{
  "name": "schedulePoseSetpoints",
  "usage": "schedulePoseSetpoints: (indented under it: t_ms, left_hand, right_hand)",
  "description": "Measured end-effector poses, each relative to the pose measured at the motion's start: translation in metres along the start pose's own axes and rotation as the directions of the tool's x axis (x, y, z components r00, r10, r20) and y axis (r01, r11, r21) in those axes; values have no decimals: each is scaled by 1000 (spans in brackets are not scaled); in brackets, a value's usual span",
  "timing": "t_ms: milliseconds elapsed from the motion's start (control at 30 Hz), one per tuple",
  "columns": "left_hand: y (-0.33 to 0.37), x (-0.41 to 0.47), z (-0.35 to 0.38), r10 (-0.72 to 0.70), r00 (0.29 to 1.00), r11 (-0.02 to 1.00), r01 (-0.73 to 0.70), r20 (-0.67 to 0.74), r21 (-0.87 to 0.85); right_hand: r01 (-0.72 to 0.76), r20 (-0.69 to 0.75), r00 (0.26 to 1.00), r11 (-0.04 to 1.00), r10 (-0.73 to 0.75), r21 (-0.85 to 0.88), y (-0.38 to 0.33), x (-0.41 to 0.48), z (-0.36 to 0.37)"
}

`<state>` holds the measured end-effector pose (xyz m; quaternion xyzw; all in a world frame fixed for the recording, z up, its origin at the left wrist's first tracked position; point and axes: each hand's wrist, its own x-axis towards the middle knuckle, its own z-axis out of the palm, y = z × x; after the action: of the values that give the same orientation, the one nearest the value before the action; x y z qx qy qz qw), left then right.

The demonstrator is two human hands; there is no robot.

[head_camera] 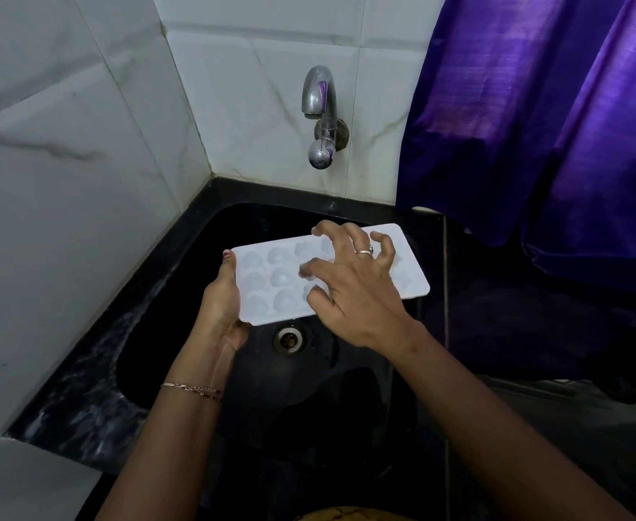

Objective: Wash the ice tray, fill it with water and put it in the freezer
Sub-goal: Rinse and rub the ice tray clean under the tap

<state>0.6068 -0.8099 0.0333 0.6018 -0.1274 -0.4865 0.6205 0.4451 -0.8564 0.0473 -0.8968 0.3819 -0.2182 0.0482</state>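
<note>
A white plastic ice tray (267,280) with several rounded moulds is held level over the black sink (233,227). My left hand (220,302) grips its left short edge, thumb on the rim and fingers underneath. My right hand (354,283) is spread over the tray's middle and right part, its fingers bent and their tips touching the moulds; it wears a ring. The right half of the tray is partly hidden by that hand. A chrome tap (320,107) sticks out of the tiled wall above the sink, and no water runs from it.
The sink's drain (289,339) lies just below the tray. White marble tiles (83,163) line the left and back walls. A purple curtain (534,118) hangs at the right over a dark counter (534,332). A black marbled ledge (94,370) runs along the sink's left.
</note>
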Motion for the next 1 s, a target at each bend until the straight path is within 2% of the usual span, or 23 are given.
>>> schedulePoseSetpoints:
  t_ms: [367, 567, 833, 1000]
  left_hand:
    - [1, 0, -5, 9, 1000, 1000, -9, 0, 3]
    - [2, -1, -4, 4, 1000, 1000, -4, 12, -9]
    - [5, -2, -1, 17, 999, 1000, -16, 44, -1]
    - [5, -4, 1, 6, 999, 999, -8, 51, 42]
  right_hand:
    - [-19, -46, 999, 999, 21, 36, -1, -3, 0]
    - [29, 27, 999, 999, -30, 30, 2, -2, 0]
    - [-39, 6, 999, 997, 39, 73, 3, -2, -3]
    - [59, 2, 998, 997, -60, 58, -6, 0, -7]
